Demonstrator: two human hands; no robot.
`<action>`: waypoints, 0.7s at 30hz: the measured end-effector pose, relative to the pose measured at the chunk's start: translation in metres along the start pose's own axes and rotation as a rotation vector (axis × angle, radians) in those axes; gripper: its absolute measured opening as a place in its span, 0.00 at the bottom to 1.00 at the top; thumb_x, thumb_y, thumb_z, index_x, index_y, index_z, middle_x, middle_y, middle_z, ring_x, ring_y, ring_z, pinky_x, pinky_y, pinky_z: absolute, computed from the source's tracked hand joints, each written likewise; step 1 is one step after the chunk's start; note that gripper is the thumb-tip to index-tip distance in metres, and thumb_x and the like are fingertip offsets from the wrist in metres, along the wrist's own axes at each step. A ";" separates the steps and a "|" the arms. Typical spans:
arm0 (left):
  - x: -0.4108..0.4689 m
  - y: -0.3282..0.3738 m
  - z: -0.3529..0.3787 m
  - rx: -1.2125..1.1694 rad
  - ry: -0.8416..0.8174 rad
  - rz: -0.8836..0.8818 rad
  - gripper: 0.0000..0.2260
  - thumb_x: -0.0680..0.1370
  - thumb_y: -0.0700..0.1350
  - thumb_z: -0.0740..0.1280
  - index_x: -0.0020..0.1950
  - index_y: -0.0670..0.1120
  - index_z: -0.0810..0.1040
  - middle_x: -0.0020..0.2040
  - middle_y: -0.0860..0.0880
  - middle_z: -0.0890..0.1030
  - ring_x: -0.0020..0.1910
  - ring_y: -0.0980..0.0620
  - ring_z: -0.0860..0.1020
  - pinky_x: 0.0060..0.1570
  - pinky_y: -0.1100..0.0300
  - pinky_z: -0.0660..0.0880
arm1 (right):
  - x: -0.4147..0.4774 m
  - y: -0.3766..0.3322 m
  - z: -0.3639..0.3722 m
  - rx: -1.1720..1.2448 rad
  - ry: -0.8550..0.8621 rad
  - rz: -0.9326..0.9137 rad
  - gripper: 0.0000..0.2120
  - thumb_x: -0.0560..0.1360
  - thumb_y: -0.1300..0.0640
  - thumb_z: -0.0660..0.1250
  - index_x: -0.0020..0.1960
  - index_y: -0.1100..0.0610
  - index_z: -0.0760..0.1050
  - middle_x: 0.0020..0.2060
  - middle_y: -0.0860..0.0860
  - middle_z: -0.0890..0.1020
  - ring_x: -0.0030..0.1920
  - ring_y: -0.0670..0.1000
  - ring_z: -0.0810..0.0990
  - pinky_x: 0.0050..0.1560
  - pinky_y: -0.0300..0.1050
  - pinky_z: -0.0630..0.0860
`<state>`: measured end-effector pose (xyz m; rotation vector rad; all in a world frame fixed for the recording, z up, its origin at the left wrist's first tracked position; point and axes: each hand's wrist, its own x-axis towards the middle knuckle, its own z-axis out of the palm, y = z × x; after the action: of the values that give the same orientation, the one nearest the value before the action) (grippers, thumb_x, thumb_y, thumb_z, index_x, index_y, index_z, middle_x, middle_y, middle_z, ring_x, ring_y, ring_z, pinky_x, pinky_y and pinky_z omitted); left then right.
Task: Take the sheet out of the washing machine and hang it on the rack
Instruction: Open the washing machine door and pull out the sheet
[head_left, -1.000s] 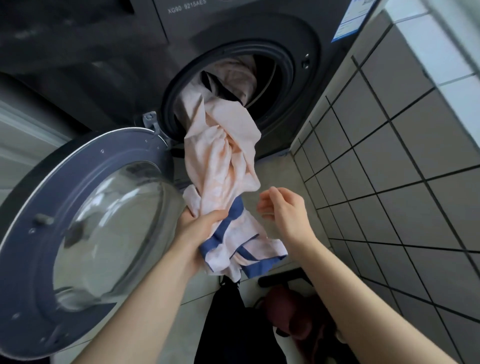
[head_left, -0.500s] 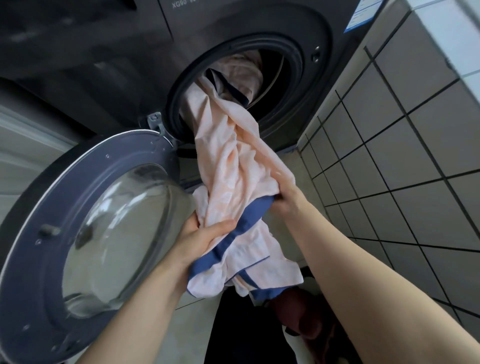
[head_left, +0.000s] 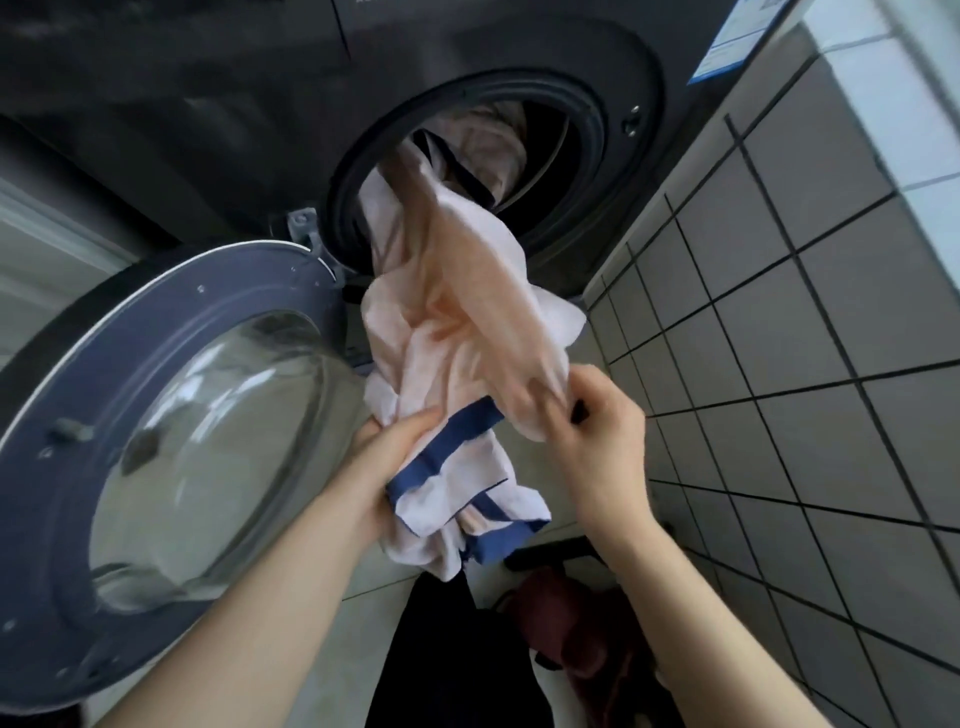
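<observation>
Grey tiles cover the wall (head_left: 779, 338) at right; a dark washing machine (head_left: 260, 104) fills the top, its door (head_left: 182, 415) open at lower left. The sheet (head_left: 457, 312) trails from the drum (head_left: 550, 130) at upper centre down to mid-frame. The left hand (head_left: 400, 452) grips its blue-edged bunch; the right hand (head_left: 597, 431), just beside and slightly higher, pinches a fold. The rest lies up-frame of both, so the pull likely runs downward.

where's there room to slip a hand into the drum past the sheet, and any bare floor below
Drum opening: free only at its right, a dark gap between the sheet and the seal rim; left and bottom are packed with sheet. Floor: a bare strip between the door and the dark clothing; right of that, a dark red item crowds it.
</observation>
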<state>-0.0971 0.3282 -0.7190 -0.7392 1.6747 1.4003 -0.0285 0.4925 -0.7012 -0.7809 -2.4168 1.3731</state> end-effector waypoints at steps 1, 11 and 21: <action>0.000 0.004 0.003 -0.030 -0.050 -0.002 0.29 0.65 0.62 0.75 0.59 0.48 0.79 0.52 0.48 0.84 0.50 0.48 0.83 0.55 0.49 0.78 | -0.010 -0.003 0.002 -0.025 -0.045 -0.098 0.20 0.73 0.63 0.69 0.30 0.54 0.60 0.27 0.46 0.64 0.29 0.44 0.61 0.31 0.36 0.58; 0.001 0.013 0.015 0.106 0.137 0.039 0.20 0.67 0.42 0.77 0.55 0.45 0.76 0.50 0.43 0.82 0.46 0.45 0.81 0.45 0.54 0.79 | -0.040 -0.016 -0.001 0.268 -0.597 0.161 0.15 0.79 0.57 0.62 0.34 0.58 0.74 0.27 0.49 0.75 0.30 0.44 0.72 0.34 0.39 0.71; -0.009 -0.001 0.003 0.009 0.052 0.065 0.33 0.55 0.47 0.78 0.59 0.46 0.77 0.49 0.43 0.84 0.46 0.42 0.84 0.51 0.41 0.79 | 0.053 0.070 0.049 0.616 -0.202 1.230 0.38 0.63 0.32 0.69 0.62 0.56 0.67 0.57 0.56 0.76 0.53 0.59 0.78 0.51 0.52 0.78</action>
<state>-0.0911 0.3306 -0.7121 -0.7281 1.7584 1.4287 -0.0718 0.5160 -0.7886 -2.1108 -1.2850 2.4580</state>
